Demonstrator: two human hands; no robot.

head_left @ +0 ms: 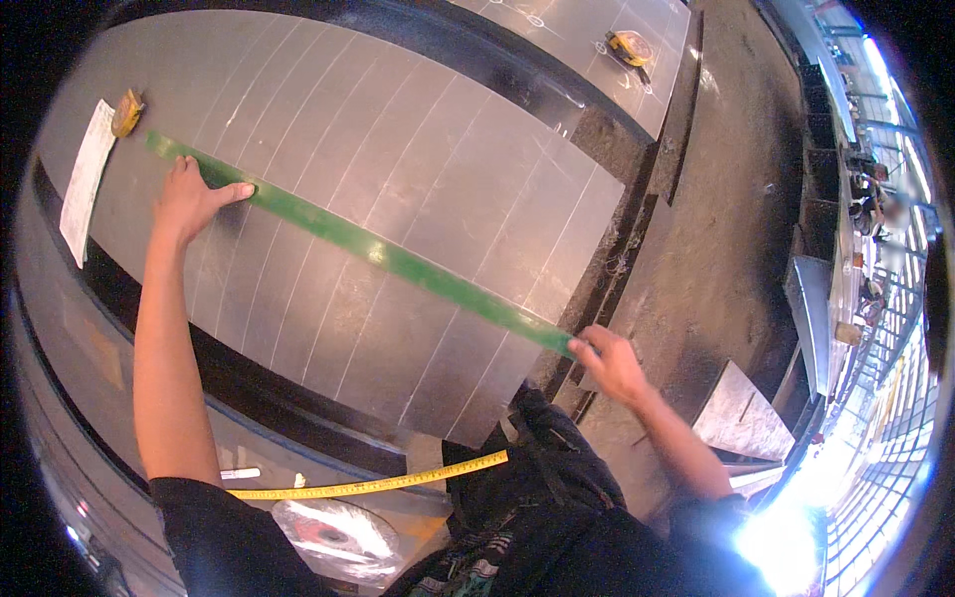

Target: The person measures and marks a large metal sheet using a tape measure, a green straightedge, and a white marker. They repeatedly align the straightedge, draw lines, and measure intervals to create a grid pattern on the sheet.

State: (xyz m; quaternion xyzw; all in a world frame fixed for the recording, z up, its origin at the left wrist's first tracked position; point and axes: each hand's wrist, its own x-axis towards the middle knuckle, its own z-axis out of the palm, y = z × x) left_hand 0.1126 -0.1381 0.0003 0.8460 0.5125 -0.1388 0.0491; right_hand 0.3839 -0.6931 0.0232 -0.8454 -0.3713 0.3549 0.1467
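Note:
A long green straightedge lies slantwise across a grey metal plate marked with several thin pale lines. Near its far left end, my left hand rests with thumb and fingers spread, the tips pressed on the strip. My right hand is closed around the near right end, by the plate's edge. Beyond my left hand sits a yellow tape measure, touching or very close to a white sheet.
A yellow measuring tape blade stretches across the near side, close to a white marker and a clear-wrapped round object. Another tape measure lies on a second plate. A dark gap separates the plates. Metal pieces stand at right.

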